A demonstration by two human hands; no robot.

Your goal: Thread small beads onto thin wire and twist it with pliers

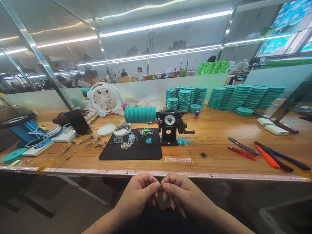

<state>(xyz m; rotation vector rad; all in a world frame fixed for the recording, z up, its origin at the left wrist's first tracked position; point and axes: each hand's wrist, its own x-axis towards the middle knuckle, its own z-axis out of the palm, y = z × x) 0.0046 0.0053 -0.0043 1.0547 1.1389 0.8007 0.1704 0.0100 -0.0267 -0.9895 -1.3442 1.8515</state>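
Note:
My left hand (143, 195) and my right hand (181, 195) meet just in front of the table's front edge. Thumb and forefinger of each are pinched together, tip to tip, on something tiny and thin between them, too small to name. Beyond them lies a black mat (136, 152) with piles of small parts: colourful beads (145, 131), silvery pieces (126, 145) and blue pieces (149, 140). A round white dish (122, 130) of grey parts sits at the mat's back edge. Right of the mat stands a black winding device (168, 130) with a dial and crank, bearing teal spools (140, 114).
Pliers (275, 157), a red-handled tool (242, 152) and a black lump (203, 155) lie to the right. Stacked teal spools (240, 97) line the back. A white fan (105, 99), a phone (77, 122) and a blue wire reel (26, 130) stand left. Other people sit beyond the divider.

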